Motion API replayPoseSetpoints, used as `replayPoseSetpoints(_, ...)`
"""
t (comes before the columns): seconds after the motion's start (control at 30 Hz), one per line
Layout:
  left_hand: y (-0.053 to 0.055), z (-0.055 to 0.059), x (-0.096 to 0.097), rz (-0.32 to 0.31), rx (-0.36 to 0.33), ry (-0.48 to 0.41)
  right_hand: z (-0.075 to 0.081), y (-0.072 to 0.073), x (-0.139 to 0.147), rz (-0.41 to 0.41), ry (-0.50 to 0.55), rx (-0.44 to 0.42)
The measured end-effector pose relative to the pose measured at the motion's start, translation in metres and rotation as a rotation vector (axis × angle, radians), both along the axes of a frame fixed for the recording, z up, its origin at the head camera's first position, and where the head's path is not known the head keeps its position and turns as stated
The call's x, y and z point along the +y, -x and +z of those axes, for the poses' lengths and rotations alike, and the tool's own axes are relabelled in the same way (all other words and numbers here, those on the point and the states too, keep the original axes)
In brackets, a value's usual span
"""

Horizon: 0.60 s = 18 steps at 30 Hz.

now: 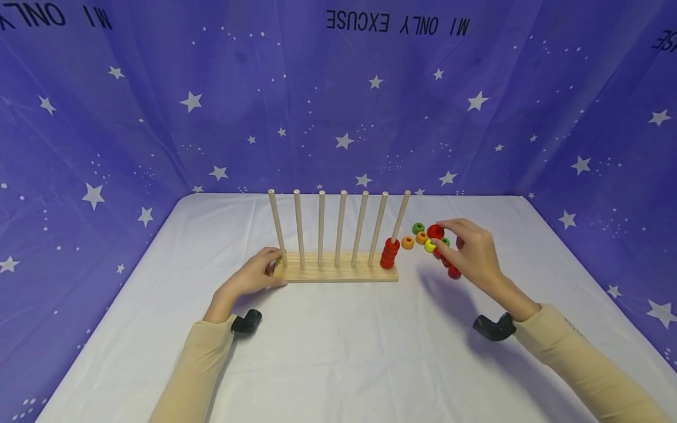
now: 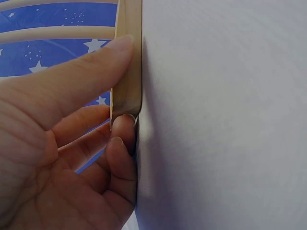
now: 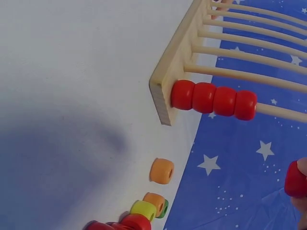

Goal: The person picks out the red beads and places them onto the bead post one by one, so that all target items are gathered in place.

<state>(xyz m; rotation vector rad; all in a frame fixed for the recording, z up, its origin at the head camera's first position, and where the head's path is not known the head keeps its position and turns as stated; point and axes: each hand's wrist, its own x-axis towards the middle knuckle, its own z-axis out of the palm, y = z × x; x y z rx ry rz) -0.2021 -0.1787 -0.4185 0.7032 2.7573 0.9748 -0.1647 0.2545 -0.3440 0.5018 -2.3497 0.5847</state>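
A wooden peg stand (image 1: 322, 274) rests on the table with several upright pegs. Its left end is gripped by my left hand (image 1: 254, 273); in the left wrist view the thumb (image 2: 96, 72) lies along the front edge of the base and curled fingers (image 2: 122, 163) press against its end. My right hand (image 1: 476, 254) pinches a red bead (image 3: 295, 179) between thumb and fingers, above the loose beads to the right of the stand. Several red beads (image 1: 389, 254) are stacked at the bottom of the rightmost peg; the other pegs are bare.
Loose beads lie right of the stand: orange (image 1: 408, 242), green (image 1: 418, 227), yellow (image 1: 430, 246) and red (image 1: 454, 272), some partly hidden behind the right hand. A white cloth (image 1: 338, 352) covers the table. Purple star-patterned curtains (image 1: 296, 106) hang behind and at both sides.
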Motion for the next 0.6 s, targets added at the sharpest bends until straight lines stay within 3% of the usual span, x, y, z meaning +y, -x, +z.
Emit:
replayPoseSetpoints(0.4, 0.001, 0.000, 0.001, 0.000, -0.003, 0.001, 0.011, 0.002, -0.006, 0.080, 0.067, 0.173)
replayPoseSetpoints(0.6, 0.000, 0.001, 0.001, 0.003, -0.010, -0.001, 0.018, 0.004, -0.010, 0.110, 0.098, 0.201)
